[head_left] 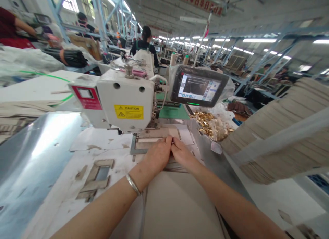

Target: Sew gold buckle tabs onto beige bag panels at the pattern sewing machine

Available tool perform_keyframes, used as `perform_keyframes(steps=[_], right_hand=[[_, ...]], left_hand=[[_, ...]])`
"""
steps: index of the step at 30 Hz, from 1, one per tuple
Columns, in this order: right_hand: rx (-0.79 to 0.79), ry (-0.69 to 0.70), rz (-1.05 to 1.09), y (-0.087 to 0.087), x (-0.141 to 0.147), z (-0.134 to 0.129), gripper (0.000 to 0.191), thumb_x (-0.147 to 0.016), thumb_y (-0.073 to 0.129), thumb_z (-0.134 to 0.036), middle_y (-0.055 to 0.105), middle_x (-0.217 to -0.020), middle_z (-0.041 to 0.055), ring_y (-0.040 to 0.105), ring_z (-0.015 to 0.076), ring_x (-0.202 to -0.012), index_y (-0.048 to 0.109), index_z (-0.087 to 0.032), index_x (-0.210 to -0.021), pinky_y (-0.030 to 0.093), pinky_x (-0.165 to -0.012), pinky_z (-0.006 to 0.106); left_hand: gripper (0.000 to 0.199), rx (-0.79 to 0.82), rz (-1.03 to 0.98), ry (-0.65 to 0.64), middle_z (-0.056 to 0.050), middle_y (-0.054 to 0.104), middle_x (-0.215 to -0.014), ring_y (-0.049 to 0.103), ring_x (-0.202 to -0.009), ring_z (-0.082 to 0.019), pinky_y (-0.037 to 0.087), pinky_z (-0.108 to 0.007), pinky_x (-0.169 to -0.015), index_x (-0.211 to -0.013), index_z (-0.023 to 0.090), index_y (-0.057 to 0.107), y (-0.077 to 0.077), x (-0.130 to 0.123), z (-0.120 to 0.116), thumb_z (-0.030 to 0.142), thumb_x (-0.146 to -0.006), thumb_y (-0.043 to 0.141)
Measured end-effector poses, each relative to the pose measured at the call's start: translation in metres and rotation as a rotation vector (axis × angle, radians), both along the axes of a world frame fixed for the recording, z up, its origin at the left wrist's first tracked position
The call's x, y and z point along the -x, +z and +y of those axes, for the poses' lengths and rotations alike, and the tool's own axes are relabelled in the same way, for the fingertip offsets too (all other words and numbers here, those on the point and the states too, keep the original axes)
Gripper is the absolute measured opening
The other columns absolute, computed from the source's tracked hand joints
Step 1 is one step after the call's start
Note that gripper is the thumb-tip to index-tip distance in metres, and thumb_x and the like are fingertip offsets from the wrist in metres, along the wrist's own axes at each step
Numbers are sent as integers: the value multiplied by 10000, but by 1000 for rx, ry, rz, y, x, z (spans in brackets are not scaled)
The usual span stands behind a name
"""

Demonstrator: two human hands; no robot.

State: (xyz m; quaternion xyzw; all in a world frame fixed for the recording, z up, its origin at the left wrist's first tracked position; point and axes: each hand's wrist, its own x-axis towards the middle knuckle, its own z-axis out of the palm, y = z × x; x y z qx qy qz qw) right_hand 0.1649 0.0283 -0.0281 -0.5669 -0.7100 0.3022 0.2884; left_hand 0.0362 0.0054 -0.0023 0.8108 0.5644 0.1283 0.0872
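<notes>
Clear plastic sheet [33, 153] at left, over the white worktable [97, 139]. Tan window-shaped template piece [94, 179] lies on the table, near the left hand. Sewing machine head [123, 98] stands far of the hands, with a yellow caution label [129, 112] on its front. Left hand [156, 155], silver bangle [133, 184] on the wrist, and right hand [183, 154] sit palm-down, fingertips touching each other, on the near edge of a flat sewing template [154, 140] just in front of the needle area. Beige panel [174, 204] runs nearside from under the hands. Grip: can't tell if they're pinching or just pressing. Touchscreen [197, 85] sits far right of the machine, bag of brass fittings [212, 126] below it. Stacked beige panels [272, 129] at far right.
</notes>
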Motion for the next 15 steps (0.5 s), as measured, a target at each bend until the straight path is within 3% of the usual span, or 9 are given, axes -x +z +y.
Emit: perform_keyframes(steps=[3,5,9,12,15], right_hand=[[113,-18,-30,8,-5,14,144,-831,434,-159,548,-649,-10,505,133,-627,563,-177,-771,377,-573,231],[190,-1,-55,16,-9,22,126,-825,501,-213,499,-588,-31,455,112,-573,561,-173,-721,319,-524,217],[344,10,-37,26,-13,36,289,-805,634,-396,391,-504,-69,367,77,-492,520,-174,-659,240,-467,199],[586,67,6,31,-15,49,389,-742,719,-487,324,-466,-102,274,52,-417,474,-190,-685,158,-419,185],[807,160,51,36,-17,65,427,-710,757,-494,276,-446,-127,170,39,-374,440,-209,-741,75,-398,180]], left_hand=[[447,-97,77,77,-244,595,-1281,474,-1312,-341,285,-569,-1121,-1316,36,495,5,3,-6,70,-917,295],[501,-173,162,97,-264,483,-1418,346,-1401,-372,164,-596,-1168,-1395,-5,416,2,6,-10,65,-915,293],[538,-201,241,31,-173,444,-1491,369,-1393,-349,236,-538,-1176,-1451,55,371,-19,14,-13,199,-934,400],[589,-180,202,82,-154,464,-1481,397,-1373,-360,285,-553,-1151,-1435,85,413,-35,20,-11,391,-934,449],[629,-185,191,123,-157,457,-1485,372,-1387,-378,286,-557,-1149,-1434,84,416,-42,25,-10,458,-929,444]])
